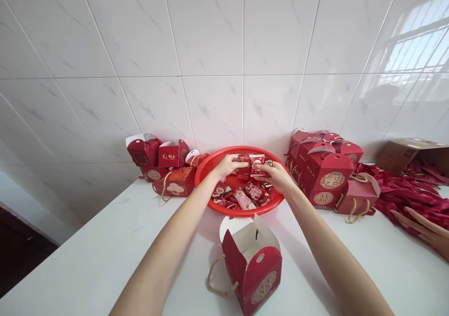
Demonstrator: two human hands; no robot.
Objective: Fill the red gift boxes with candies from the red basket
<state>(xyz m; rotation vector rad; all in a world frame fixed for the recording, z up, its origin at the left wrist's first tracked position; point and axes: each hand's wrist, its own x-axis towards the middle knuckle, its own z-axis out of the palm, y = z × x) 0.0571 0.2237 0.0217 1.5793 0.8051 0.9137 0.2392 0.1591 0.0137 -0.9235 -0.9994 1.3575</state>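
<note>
Both my hands are over a red plastic basket (242,213) that holds several wrapped candies (253,190). My left hand (228,165) pinches a dark red candy packet (243,165) by its side. Right beside it, my right hand (277,175) grips a red and white candy packet (257,164) between thumb and fingers. In front of the basket stands an open red gift box (261,278), its flaps up and its white inside showing. A twisted rope handle (219,288) hangs from the box's left side.
Red gift boxes (168,166) stand at the left by the tiled wall (210,110). More boxes (326,175) are stacked right of the basket. Further right lie dark red ribbons (396,194), a cardboard box (403,154) and another person's hand (426,229).
</note>
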